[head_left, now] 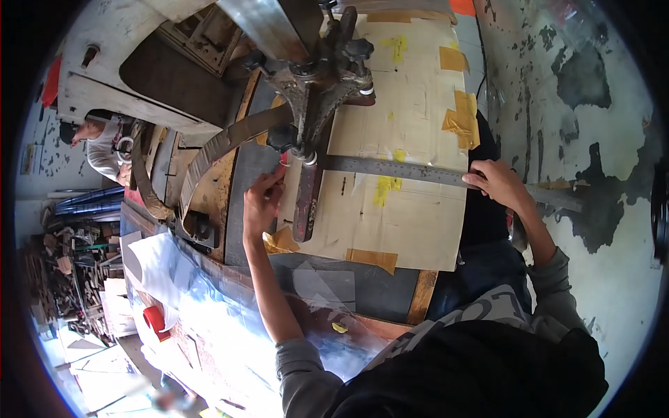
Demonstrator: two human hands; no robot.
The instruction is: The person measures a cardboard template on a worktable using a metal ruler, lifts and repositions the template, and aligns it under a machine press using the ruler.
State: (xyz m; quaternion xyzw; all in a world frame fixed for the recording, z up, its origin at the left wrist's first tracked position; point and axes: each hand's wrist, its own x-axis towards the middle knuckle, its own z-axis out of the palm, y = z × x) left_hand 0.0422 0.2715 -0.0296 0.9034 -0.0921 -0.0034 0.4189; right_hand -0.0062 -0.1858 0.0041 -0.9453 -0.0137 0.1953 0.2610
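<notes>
My right hand (496, 182) pinches a long steel ruler (404, 169) at the right edge of a pale board (418, 223). The ruler lies across the board, its left end reaching a dark metal bar (306, 202) under the machine's guide; its right end sticks out past my wrist. My left hand (263, 203) is closed at the board's left side, fingers curled beside a narrow red piece (282, 173). What those fingers hold, if anything, is hidden. Brown tape (373, 260) and yellow tape (385, 189) are stuck on the board.
A machine guide with black knobs (306, 90) hangs over the board's left side. A curved strap (219, 150) runs left of it. A person (104, 150) is at the far left, near piled scraps (77, 279). A peeling wall (585, 139) stands on the right; a red tape roll (155, 322) sits lower left.
</notes>
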